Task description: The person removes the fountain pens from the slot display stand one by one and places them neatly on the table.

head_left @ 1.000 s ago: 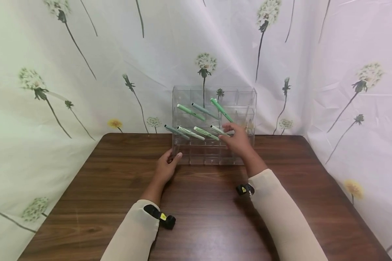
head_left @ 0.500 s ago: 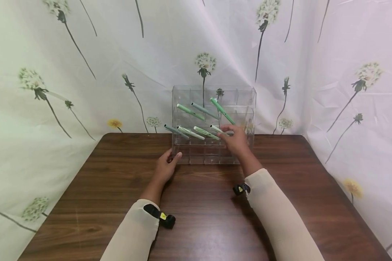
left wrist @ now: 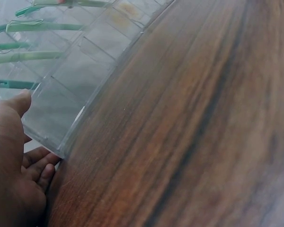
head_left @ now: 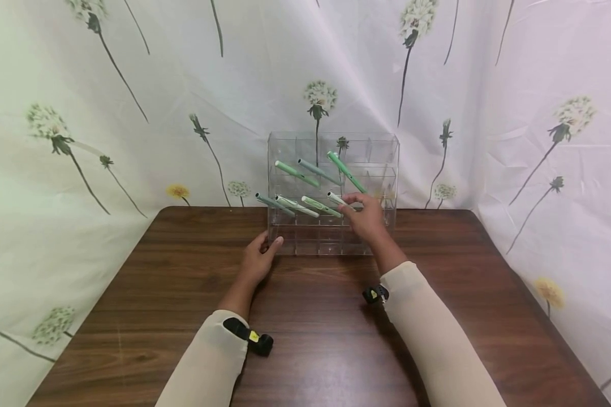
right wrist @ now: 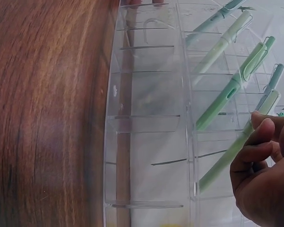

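On pens (head_left: pixel 295 206) (green) nothing legible; right hand (head_left: pixel 369 217) pinches one.

In the right wrist view, the right hand (right wrist: pixel 265 177) runs off the lower right corner and covers part of the pale green pen (right wrist: pixel 236 146). The clear acrylic compartment organiser (left wrist: pixel 71 99) is cropped in both wrist views, its far cells blurred.

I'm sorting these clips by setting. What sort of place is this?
Probably a staged recording corner rather than a real office or shop: a wooden table stands against a draped flower-print cloth, with only a clear pen rack. The left hand steadies the rack; the right hand pinches a pale green pen.
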Motion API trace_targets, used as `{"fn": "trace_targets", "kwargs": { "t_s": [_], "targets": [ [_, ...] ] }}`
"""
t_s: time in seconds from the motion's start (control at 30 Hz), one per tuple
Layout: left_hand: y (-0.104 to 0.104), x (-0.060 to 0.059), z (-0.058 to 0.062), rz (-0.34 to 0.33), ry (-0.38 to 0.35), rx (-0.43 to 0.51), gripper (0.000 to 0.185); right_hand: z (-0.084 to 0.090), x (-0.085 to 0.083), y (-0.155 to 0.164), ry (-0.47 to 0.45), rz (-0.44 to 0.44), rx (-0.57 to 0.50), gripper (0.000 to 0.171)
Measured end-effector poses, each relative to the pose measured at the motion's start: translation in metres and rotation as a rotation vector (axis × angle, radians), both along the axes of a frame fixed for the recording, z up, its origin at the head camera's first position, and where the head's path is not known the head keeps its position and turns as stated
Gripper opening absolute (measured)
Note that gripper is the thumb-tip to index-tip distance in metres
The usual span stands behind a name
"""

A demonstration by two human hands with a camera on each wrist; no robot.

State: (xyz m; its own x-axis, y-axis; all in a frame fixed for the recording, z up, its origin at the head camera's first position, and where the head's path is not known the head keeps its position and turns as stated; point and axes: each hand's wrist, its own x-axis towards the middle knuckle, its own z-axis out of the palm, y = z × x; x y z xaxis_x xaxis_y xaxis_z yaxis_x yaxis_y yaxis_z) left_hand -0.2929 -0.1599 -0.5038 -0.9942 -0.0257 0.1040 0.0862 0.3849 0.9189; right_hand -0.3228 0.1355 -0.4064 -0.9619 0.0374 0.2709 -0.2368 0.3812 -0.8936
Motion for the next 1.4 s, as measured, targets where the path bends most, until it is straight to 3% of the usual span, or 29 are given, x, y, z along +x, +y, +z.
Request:
{"fn": "trace_targets", "kwargs": {
  "t_s": [0.53, 0.87, 1.2, 1.4],
  "targets": [
    [0.001, 0.001, -0.002, 0.006, 0.012, 0.012, 0.065, 0.002, 0.001, -0.001, 0.023, -0.030, -0.034, 0.022],
    [0.002, 0.002, 0.001, 0.008, 0.014, 0.022, 0.064, 0.011, 0.004, 0.000, 0.068, -0.055, -0.130, 0.025],
    [0.001, 0.002, 0.000, 0.003, 0.022, 0.016, 0.063, 0.020, 0.012, 0.002, 0.153, -0.083, -0.139, 0.023],
    [0.002, 0.002, 0.001, 0.002, 0.020, 0.026, 0.061, 0.024, 0.017, 0.004, 0.260, -0.046, -0.180, 0.025]
  ]
}}
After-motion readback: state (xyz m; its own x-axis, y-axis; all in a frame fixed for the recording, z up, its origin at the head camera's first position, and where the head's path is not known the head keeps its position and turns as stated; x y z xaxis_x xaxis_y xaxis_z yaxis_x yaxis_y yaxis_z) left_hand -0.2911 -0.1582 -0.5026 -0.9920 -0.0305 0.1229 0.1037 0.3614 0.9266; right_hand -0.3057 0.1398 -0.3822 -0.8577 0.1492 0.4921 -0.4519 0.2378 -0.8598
